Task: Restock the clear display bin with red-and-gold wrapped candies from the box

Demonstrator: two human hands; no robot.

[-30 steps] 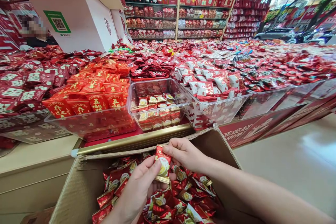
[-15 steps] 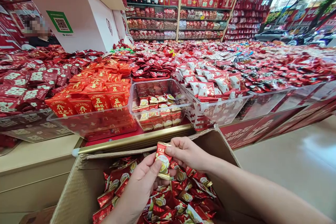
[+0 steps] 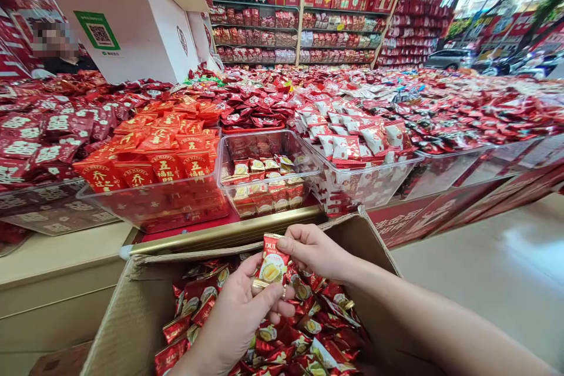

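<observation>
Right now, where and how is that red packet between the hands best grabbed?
Probably pinch the red packet at its top-left corner, from the top of the picture: the narrow gold end is bare there, while the right hand pinches its top right and the left hand its lower end.

In front of me runs a long display counter (image 3: 198, 227) with a red top and a gold rail (image 3: 247, 229) along its near edge, carrying a row of clear plastic bins. From left to right I see a bin (image 3: 57, 224) of maroon packets, one (image 3: 154, 211) heaped with orange packets, a sparsely filled one (image 3: 286, 178) with red-and-gold packets, and one (image 3: 365, 191) piled with white-and-red packets. Just before the rail, my open cardboard box (image 3: 118, 317) holds a loose heap of red packets (image 3: 299, 341).
</observation>
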